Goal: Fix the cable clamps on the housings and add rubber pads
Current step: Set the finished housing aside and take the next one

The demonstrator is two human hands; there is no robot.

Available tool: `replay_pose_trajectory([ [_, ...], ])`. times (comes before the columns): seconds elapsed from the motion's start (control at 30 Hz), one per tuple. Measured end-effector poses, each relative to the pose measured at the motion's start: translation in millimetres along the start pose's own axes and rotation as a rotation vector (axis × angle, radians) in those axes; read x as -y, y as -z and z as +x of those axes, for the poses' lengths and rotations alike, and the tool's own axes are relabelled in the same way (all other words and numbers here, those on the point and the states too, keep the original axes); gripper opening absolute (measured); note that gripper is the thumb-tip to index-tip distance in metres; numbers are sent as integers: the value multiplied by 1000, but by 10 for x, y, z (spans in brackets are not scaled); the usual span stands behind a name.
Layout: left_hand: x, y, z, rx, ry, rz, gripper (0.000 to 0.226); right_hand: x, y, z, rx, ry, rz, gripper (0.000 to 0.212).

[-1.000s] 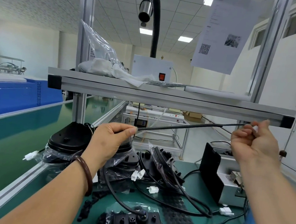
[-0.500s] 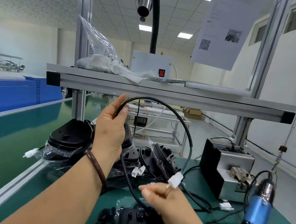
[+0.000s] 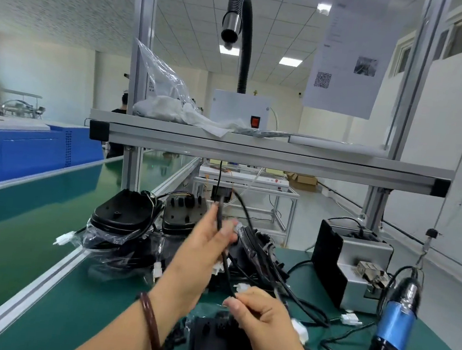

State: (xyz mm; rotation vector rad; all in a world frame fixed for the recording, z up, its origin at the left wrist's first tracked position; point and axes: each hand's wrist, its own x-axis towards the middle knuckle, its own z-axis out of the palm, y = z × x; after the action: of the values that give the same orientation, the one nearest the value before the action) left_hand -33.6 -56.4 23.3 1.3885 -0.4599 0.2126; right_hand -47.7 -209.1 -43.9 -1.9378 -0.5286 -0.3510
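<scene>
My left hand (image 3: 202, 246) grips a black cable (image 3: 244, 209) looped above the bench, in front of the stacked housings. My right hand (image 3: 259, 310) pinches the same cable lower down, close to its white connector (image 3: 241, 288). Directly below my hands lies a black housing (image 3: 215, 341) on the green mat, partly hidden by my right wrist. Several more black housings (image 3: 123, 214) in clear plastic bags sit at the back left, with white-plugged leads hanging from them.
A blue electric screwdriver (image 3: 395, 323) hangs at the right. A black and silver machine (image 3: 357, 262) stands at the back right. Loose black cables (image 3: 304, 305) and a white plug (image 3: 350, 318) lie on the mat. An aluminium shelf (image 3: 255, 149) crosses overhead.
The cable was stretched straight between both hands; the right hand then came down to the bench with the connector end. The left hand has lowered and the loop has narrowed.
</scene>
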Motion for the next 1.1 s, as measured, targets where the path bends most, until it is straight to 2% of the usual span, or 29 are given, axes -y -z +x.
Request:
replay_pose_trajectory([
  [0.1, 278, -18, -247, 59, 191, 132, 79, -20, -18, -15, -84, -23, 58, 17],
  [0.23, 588, -16, -481, -30, 176, 412, 35, -27, -33, -38, -138, -38, 54, 25],
  [0.3, 644, -18, -572, -23, 171, 648, 39, -28, -18, -29, -192, -78, 50, 23],
  [0.37, 679, -32, -613, 81, 163, 851, 51, -24, 18, -11, -207, -137, 54, 20],
  [0.43, 659, -61, -613, 108, 134, 954, 49, -24, 61, 4, -195, -165, 12, 17],
  [0.57, 680, -105, -567, 24, 106, 926, 36, 0, 116, 9, -186, -201, 49, 7],
  [0.83, 737, -119, -554, -22, 69, 815, 16, -18, 137, -32, -193, -174, 143, 2],
  [0.97, 727, -132, -594, -32, 42, 808, 20, -36, 82, -65, -204, -134, 166, 2],
  [1.1, 680, -144, -638, -11, 38, 787, 14, -62, 1, -110, -241, -142, 200, 4],
])
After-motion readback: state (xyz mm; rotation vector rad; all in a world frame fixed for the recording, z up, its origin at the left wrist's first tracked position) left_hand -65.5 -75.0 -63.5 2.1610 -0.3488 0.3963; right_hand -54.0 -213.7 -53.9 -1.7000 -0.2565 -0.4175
